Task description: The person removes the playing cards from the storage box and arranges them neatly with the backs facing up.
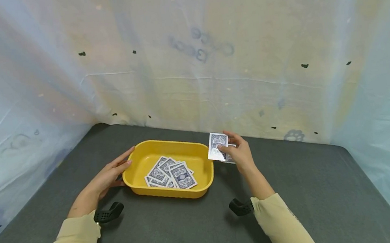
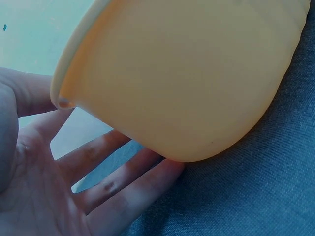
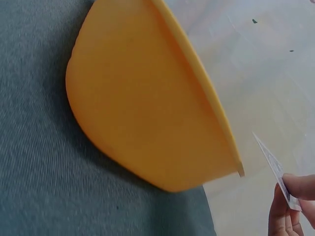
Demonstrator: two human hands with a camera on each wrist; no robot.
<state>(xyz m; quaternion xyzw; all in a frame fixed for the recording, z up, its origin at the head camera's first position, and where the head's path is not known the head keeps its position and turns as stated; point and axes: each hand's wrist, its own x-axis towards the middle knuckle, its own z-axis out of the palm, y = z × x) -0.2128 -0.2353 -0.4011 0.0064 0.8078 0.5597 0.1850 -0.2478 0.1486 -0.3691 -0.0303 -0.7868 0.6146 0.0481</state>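
Observation:
A yellow plastic tray [image 1: 170, 193] stands on the dark table. Several playing cards [image 1: 182, 175] with blue patterned backs lie overlapping in it. My left hand [image 1: 109, 174] is at the tray's left end. In the left wrist view its fingers [image 2: 130, 191] extend straight to the tray's outer wall, and the thumb meets the rim. Just past the right rim, my right hand [image 1: 237, 150] pinches a playing card [image 1: 215, 141] between thumb and fingers, back side up and raised. Part of another card [image 1: 228, 160] shows behind that hand, mostly hidden.
Dark grey cloth covers the table [image 1: 178, 234]. Pale plastic sheeting [image 1: 213, 95] hangs behind it and on both sides. A black wrist mount [image 1: 109, 213] sits on the left wrist, and another black mount [image 1: 241, 207] on the right.

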